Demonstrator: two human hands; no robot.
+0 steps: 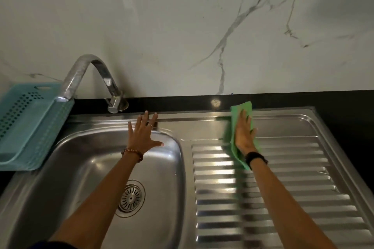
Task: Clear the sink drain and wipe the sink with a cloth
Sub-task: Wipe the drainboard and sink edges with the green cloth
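Note:
A stainless steel sink (85, 159) fills the lower left, with a round slotted drain (130, 198) in its bowl; the drain looks free of debris. A ribbed draining board (283, 188) lies to its right. My right hand (243, 133) presses flat on a green cloth (237, 110) at the far edge of the draining board, fingers straight. My left hand (144, 133) rests flat with spread fingers on the sink's far rim, holding nothing.
A curved metal tap (89, 75) stands behind the bowl at the back left. A turquoise perforated plastic basket (26, 125) sits left of the sink. A black countertop strip (182, 102) and a white marble-pattern wall (182, 26) lie behind.

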